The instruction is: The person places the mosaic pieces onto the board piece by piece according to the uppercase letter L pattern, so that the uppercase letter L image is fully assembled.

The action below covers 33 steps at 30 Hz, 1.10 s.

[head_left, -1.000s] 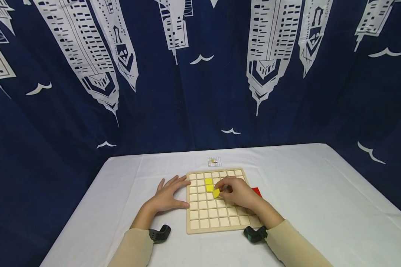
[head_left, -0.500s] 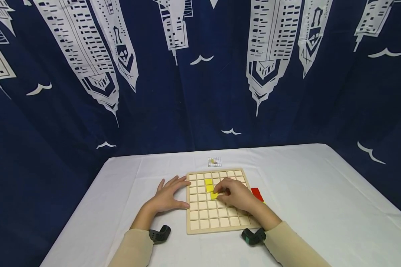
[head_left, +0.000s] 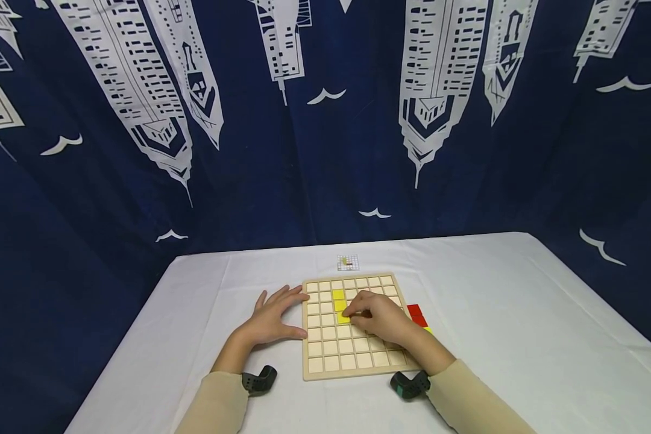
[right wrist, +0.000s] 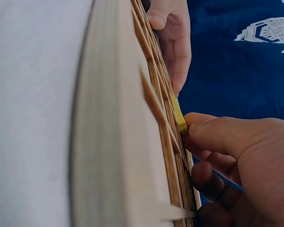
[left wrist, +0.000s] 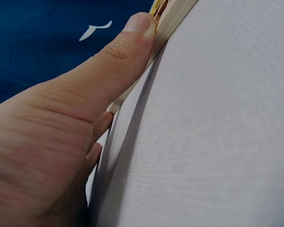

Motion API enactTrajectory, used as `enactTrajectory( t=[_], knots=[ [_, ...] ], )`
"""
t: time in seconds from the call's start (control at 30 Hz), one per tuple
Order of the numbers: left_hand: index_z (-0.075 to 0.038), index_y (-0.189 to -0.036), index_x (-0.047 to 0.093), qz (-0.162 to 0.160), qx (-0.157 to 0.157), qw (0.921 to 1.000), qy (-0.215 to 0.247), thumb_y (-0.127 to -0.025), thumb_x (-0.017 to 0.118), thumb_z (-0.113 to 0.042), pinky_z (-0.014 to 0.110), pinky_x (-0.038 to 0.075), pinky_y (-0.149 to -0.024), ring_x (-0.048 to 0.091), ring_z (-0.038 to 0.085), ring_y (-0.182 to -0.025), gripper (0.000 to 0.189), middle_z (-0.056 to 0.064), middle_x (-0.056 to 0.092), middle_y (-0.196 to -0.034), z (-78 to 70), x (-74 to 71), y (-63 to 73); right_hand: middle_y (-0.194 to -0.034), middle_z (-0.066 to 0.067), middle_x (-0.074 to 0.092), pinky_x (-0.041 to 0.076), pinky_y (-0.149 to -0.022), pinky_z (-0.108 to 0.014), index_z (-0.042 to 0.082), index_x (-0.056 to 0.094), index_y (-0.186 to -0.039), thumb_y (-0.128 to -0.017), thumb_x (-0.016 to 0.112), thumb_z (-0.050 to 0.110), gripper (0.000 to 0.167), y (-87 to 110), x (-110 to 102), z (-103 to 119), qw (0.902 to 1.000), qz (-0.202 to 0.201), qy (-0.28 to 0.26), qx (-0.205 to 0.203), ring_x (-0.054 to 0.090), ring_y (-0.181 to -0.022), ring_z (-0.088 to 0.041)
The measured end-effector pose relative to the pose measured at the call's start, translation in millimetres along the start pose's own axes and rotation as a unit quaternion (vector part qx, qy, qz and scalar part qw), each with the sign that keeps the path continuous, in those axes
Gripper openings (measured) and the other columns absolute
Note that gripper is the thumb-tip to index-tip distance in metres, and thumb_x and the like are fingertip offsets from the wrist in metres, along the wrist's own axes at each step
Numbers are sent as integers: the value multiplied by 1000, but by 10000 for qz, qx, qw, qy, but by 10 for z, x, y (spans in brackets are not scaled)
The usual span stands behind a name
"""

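A wooden grid board lies on the white table. My right hand reaches over it, thumb and index finger pinching the edge of a yellow square tile at a cell. In the right wrist view this tile sits low against the grid at the fingertips. Two more yellow tiles fill the cells directly behind it, making one column. At the board's left edge, my left hand is spread, with thumb and fingertips touching the frame; the left wrist view shows the thumb against the wooden rim.
Red tiles lie just right of the board, with a bit of yellow tile showing beside my right forearm. Behind the board is a small printed grid card. A dark blue patterned curtain hangs at the table's far edge.
My right hand has moved slightly left and lowered the yellow tile from a tilted pose into line with the other two. The left hand has stayed still.
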State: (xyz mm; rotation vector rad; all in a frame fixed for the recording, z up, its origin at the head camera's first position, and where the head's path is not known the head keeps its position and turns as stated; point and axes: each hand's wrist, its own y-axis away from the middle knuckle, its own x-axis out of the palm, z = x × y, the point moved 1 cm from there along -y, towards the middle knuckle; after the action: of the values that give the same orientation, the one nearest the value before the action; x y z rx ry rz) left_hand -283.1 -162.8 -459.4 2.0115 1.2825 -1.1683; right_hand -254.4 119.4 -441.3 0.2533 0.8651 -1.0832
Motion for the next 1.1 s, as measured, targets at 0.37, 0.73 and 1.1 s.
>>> enactTrajectory(
  t=[0.37,0.73,1.1],
  knots=[
    [-30,-144,52,-19,-10,10000,27,-68,85,-54,66,-7,-123,18,32,-156,86,-1,34,-164,13,5,3,-107,3,68,55,-91,-29,13,78,-106,-92,68,5,19,11,-12,23,9996,83,194,-184,63,-102,-15],
    [-30,-144,52,-29,-11,10000,18,-68,85,-53,65,-6,-123,19,31,-156,86,-2,34,-164,12,22,8,-107,3,70,53,-95,-29,13,78,-104,-93,67,6,17,14,-62,28,9988,438,-46,-210,62,-104,-14],
    [-27,-143,53,-53,29,9999,111,-69,86,-50,66,-6,-122,20,34,-155,85,2,35,-163,-16,-3,30,-105,1,72,52,-83,-21,14,76,-102,-91,70,5,16,19,-141,16,9978,475,-284,-352,60,-94,-11]
  ],
)
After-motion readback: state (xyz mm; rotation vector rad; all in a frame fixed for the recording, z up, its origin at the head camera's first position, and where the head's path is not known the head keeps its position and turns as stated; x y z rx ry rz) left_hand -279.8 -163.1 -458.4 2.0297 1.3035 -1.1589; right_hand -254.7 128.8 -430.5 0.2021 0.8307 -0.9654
